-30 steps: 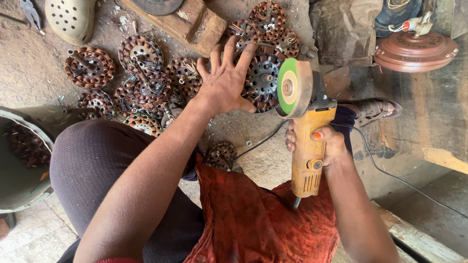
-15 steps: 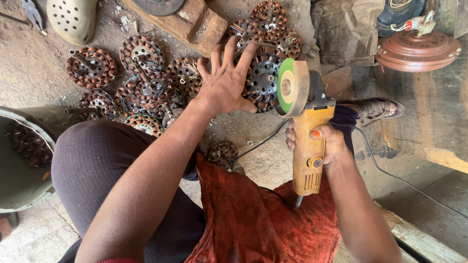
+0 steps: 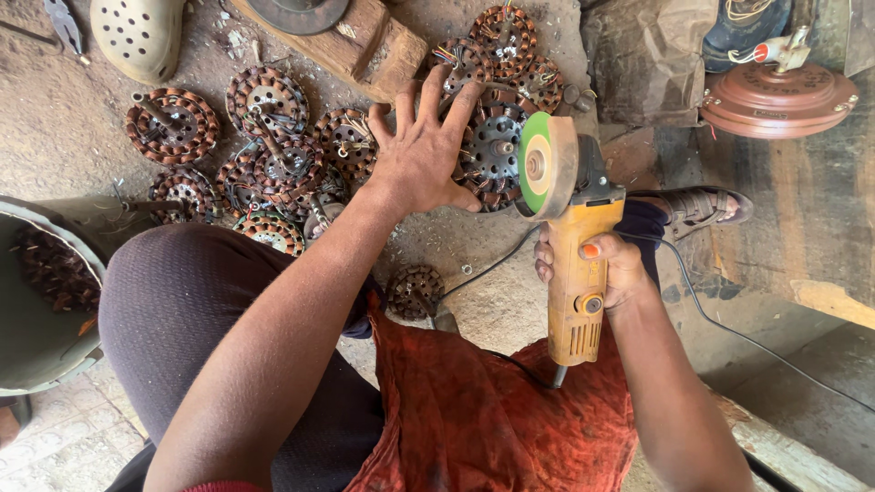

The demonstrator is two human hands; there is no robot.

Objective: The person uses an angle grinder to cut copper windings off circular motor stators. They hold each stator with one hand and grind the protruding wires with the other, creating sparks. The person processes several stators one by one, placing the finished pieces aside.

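Right hand (image 3: 609, 269) holds angle grinder (image 3: 574, 246) lengthwise, disc away.

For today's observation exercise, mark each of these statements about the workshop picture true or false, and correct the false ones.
1. The right hand holds a yellow angle grinder. True.
2. The left hand holds a hammer. False: it lies flat, fingers spread, on a dark round motor stator on the ground.
3. The grinder's disc has a green face. True.
4. The wound copper coils are stacked on a table. False: they lie scattered on the dirt floor.
5. A perforated pale clog lies at the upper left. True.
6. The grinder is cordless. False: a black cable runs off to the right from behind the right arm.
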